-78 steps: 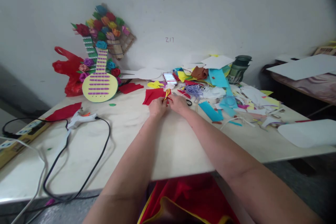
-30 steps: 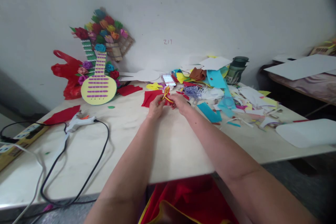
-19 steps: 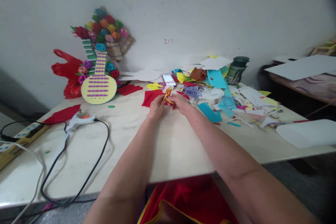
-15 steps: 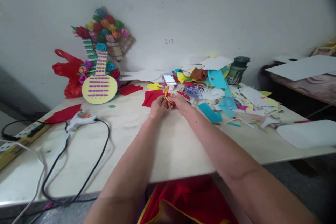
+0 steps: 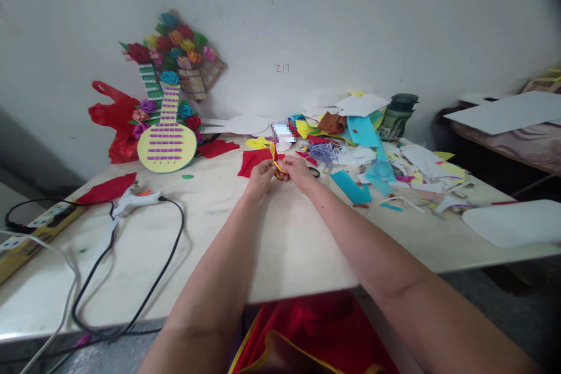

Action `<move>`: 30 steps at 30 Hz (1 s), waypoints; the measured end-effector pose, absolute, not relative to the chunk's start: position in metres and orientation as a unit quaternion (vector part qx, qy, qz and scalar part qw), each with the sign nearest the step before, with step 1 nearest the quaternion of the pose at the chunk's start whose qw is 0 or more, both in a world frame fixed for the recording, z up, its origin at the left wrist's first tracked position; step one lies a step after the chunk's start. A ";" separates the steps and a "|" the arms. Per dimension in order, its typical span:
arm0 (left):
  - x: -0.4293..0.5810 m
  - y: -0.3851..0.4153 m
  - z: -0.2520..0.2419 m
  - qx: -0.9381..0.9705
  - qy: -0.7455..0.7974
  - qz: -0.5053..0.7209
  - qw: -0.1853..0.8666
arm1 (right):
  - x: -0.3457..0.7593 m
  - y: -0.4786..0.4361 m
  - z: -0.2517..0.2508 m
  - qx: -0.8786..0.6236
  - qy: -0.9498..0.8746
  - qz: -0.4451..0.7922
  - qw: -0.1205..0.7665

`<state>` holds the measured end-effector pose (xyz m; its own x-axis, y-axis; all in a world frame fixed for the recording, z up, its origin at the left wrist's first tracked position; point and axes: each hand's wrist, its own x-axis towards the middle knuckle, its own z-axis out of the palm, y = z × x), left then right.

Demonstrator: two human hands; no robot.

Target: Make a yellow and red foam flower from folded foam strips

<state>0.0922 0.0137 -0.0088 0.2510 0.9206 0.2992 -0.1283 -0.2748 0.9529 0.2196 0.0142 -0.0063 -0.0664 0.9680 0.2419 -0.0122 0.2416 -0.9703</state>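
Note:
Both my hands meet over the middle of the pale table [image 5: 289,245]. My left hand [image 5: 259,178] and my right hand [image 5: 298,173] pinch a small folded piece of red and yellow foam [image 5: 276,162] between their fingertips, held just above the tabletop. A red foam sheet [image 5: 254,160] lies flat right behind the hands. A pair of scissors [image 5: 314,172] lies just right of my right hand.
A heap of coloured foam and paper scraps [image 5: 377,152] covers the far right. A dark green jar [image 5: 397,115] stands by the wall. A glue gun [image 5: 134,201] with black cord and a power strip [image 5: 39,223] lie left. A foam guitar craft [image 5: 166,140] leans on the wall.
The hands stay in the same spot and keep working the red and yellow piece; its yellow tip has shifted from leaning right to standing more upright and lower between the fingers.

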 end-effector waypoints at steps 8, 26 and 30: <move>0.086 0.012 -0.008 0.619 0.310 0.501 0.519 | 0.225 0.014 -0.004 -0.439 -0.483 0.565 0.505; 0.084 0.013 -0.007 0.635 0.356 0.476 0.493 | 0.223 0.016 -0.004 -0.476 -0.445 0.590 0.477; 0.084 0.013 -0.007 0.609 0.354 0.482 0.522 | 0.223 0.015 -0.004 -0.473 -0.468 0.575 0.476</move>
